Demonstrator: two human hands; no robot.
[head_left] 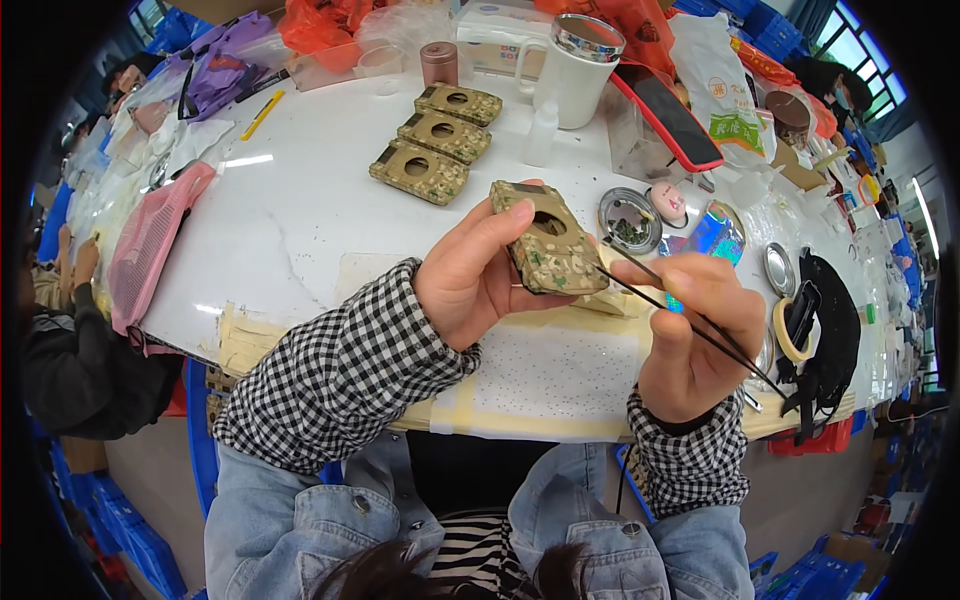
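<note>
My left hand holds a camouflage-painted model tank hull, tilted, with its thumb on the top beside a round hole. Black tweezers are pinched in my right hand. Their tips come right up to the hull's near right edge; whether they touch it or grip a small part, I cannot make out. Three similar hulls lie in a row farther back: a far one, a middle one and a near one. A round metal dish with small dark green bits sits beyond my right hand.
At the back stand a white mug, a small clear bottle and a brown jar. A red-framed phone leans on a clear box. A pink mesh bag lies left, near another person's dark sleeve. A black bag lies right.
</note>
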